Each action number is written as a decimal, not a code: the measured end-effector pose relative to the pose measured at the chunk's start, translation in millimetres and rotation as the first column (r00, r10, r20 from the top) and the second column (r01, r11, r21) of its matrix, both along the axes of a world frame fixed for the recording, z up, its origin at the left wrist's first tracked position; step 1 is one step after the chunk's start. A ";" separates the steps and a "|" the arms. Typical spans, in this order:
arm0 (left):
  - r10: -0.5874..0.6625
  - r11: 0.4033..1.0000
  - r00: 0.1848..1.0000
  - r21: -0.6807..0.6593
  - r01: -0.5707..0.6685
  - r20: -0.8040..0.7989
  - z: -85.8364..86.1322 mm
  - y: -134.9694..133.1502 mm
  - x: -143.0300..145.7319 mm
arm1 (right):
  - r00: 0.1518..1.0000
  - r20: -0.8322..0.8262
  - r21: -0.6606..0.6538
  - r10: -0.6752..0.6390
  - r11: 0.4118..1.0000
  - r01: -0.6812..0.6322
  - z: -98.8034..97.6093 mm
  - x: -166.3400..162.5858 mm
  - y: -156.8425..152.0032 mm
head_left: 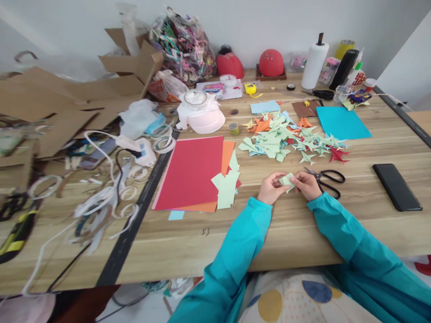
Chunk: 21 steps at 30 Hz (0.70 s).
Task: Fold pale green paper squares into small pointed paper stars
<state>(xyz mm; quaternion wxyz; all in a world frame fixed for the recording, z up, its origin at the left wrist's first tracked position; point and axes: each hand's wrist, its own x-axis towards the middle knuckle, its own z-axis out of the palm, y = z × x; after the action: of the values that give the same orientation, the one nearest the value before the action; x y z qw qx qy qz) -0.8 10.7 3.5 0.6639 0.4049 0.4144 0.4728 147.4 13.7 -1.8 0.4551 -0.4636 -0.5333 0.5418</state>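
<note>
Between my two hands is a small folded piece of pale green paper (287,181). My left hand (271,187) pinches its left side and my right hand (307,185) pinches its right side, both just above the table. Black-handled scissors (328,179) lie right beside my right hand, partly behind it. Beyond my hands spreads a heap of folded paper pieces (278,137), mostly pale green, with some orange, blue and red. Left of my left hand, cut pale green sheets (227,188) overlap a stack topped by a red sheet (191,172).
A black phone (397,187) lies at the right. Bright blue paper (343,123) sits at the back right, near a white paper roll (314,66). Cables, a power strip (144,152) and cardboard (131,67) crowd the left. A yellow tape measure (250,89) rests at the back.
</note>
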 end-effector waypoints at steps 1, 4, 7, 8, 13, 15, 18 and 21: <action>0.000 1.000 1.000 -0.002 0.000 0.002 0.2 -0.1 0.0 | 1.000 0.002 0.001 0.003 1.000 -0.003 -0.1 0.0 -0.1; 0.006 1.000 1.000 0.001 -0.006 0.002 1.3 -0.6 -0.2 | 1.000 0.009 -0.001 0.023 1.000 -0.023 -0.2 0.5 -0.5; 0.002 1.000 1.000 0.017 -0.002 -0.019 2.2 -1.0 -0.6 | 0.997 0.032 0.001 0.065 0.998 -0.065 -0.8 1.7 -1.1; -0.002 1.000 1.000 0.020 0.002 -0.026 2.0 -1.0 -0.5 | 0.996 0.041 0.002 0.075 0.997 -0.075 -1.0 2.0 -1.2; -0.033 0.999 0.999 0.007 0.033 -0.024 -0.9 -0.4 0.8 | 0.999 0.034 0.006 0.011 1.000 -0.011 -1.2 1.5 -0.8; -0.044 0.999 0.999 -0.001 0.044 -0.030 -1.2 -0.4 1.1 | 1.000 0.029 0.009 -0.009 1.000 0.009 -1.4 1.2 -0.3; -0.046 0.999 0.998 0.002 0.047 -0.031 0.5 -1.3 0.5 | 0.999 0.041 0.014 0.014 1.000 -0.014 -0.8 1.3 -0.2; -0.047 0.999 0.999 0.013 0.048 -0.027 3.0 -2.4 -0.4 | 0.995 0.075 0.011 0.065 0.998 -0.066 2.1 1.2 -1.1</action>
<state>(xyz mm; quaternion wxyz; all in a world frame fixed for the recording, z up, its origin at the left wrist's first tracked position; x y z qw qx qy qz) -1.2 8.4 6.5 0.6665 0.4255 0.4102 0.4544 148.6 12.6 0.3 0.4201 -0.4626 -0.5685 0.5352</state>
